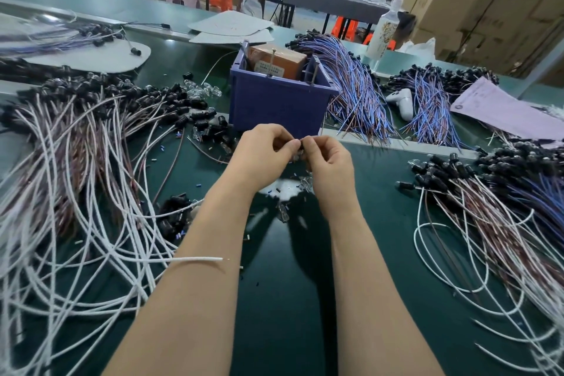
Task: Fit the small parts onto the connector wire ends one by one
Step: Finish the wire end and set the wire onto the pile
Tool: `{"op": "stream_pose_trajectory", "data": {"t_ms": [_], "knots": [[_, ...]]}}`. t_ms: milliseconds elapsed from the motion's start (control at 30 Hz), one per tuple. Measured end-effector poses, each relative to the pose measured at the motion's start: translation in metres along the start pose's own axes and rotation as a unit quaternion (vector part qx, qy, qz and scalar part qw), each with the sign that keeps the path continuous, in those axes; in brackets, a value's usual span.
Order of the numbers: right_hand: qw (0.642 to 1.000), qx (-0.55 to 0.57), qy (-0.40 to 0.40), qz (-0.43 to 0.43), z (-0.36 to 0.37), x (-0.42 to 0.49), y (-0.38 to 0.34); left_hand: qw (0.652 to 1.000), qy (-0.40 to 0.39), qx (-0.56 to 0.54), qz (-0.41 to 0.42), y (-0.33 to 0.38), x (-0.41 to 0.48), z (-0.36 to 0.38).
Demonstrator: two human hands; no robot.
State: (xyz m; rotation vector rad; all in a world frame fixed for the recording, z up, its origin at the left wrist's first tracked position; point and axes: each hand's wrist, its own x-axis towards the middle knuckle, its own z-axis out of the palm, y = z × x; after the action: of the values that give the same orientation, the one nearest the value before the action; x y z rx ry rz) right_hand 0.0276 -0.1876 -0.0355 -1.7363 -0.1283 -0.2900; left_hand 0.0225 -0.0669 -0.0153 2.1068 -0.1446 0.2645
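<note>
The left hand (262,156) and right hand (329,168) meet just before the blue bin (274,104), fingertips pinched together on a small dark part (301,143) — the wire end is hidden. A loosened pinch could drop it among the scattered bits on the bench (381,238).

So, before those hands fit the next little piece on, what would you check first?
1. Grip: left hand and right hand both pinch the small part at their fingertips: ok.
2. Part seated on its wire end: the fingers hide it: cannot tell.
3. Spare clear parts lie on the green mat just below the hands: ok.
4. White wires piled at left, seemingly within reach: ok.
5. Blue bin behind the hands, not touching them: ok.
</note>
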Motion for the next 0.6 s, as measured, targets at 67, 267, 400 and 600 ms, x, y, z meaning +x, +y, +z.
{"op": "stream_pose_trajectory", "data": {"t_ms": [67,267,400,600], "knots": [[0.999,0.036,0.014,0.028,-0.007,0.002,0.001,1.0,-0.012,0.003,-0.009,-0.001,0.0,-0.003],[0.995,-0.085,0.04,0.046,-0.015,0.005,-0.001,0.998,0.021,0.005,-0.06,-0.005,0.0,-0.009],[0.942,-0.318,-0.086,0.055,-0.008,-0.001,-0.015,0.99,0.067,0.099,-0.081,-0.001,0.001,-0.004],[0.835,-0.456,-0.29,0.103,-0.013,-0.012,-0.047,0.995,0.093,0.027,-0.036,-0.001,0.0,-0.007]]}}
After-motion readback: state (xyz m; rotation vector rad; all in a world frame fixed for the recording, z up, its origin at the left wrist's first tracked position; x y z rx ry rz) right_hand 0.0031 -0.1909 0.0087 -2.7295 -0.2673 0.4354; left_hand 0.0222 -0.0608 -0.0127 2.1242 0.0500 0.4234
